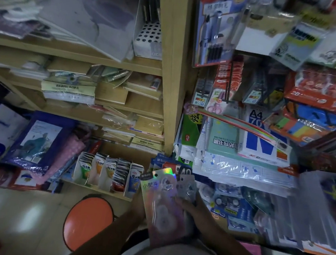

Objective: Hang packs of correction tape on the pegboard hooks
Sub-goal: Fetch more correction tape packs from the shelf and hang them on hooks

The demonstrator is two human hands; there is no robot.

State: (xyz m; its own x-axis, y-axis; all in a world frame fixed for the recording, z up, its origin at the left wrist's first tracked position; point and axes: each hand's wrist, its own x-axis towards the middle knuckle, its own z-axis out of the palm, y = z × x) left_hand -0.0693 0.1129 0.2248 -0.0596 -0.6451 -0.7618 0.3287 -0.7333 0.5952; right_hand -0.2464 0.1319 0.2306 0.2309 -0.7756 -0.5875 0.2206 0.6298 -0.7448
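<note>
Tight spot. Wooden upright post (172, 71) splits the view at 12 o'clock; shelves (74, 56) w/ paper stock run off to 9–11 o'clock, their front edges stepping down toward the floor. At 1–3 o'clock the hanging display is crammed: pen blister pack (215, 28) up top, scissors pack (218, 103) below it, A4 paper ream (263, 134) and plastic-wrapped sheets (246, 169) piled at 3 o'clock, edges overhanging. Not much free room on that side; goods crowd right up to the hands. Only open ground is the pale floor (21, 212) at 7–8 o'clock, beside the round orange stool (88, 223) at 6–7 o'clock. Low tray of small sachets (107, 173) sits at the shelf foot, approx 9 o'clock from the packs.

Hands low centre, approx 6 o'clock, close to the person's body. Correction tape packs (163, 199) are held there as a small fanned stack, top card holographic w/ hang-hole uppermost, tilted a bit left; a second greyer card shows just behind at its right. Right hand (191, 210) wraps the stack's right edge, fingers curled over the front, gripping. Left hand (138, 205) is mostly hidden behind the cards; it's at the left edge, but can't tell if it grips or just supports. More tape packs (227, 200) lie in a heap just right of the hands, 4 o'clock. Picture is blurred, so print on the cards is hard to read.
</note>
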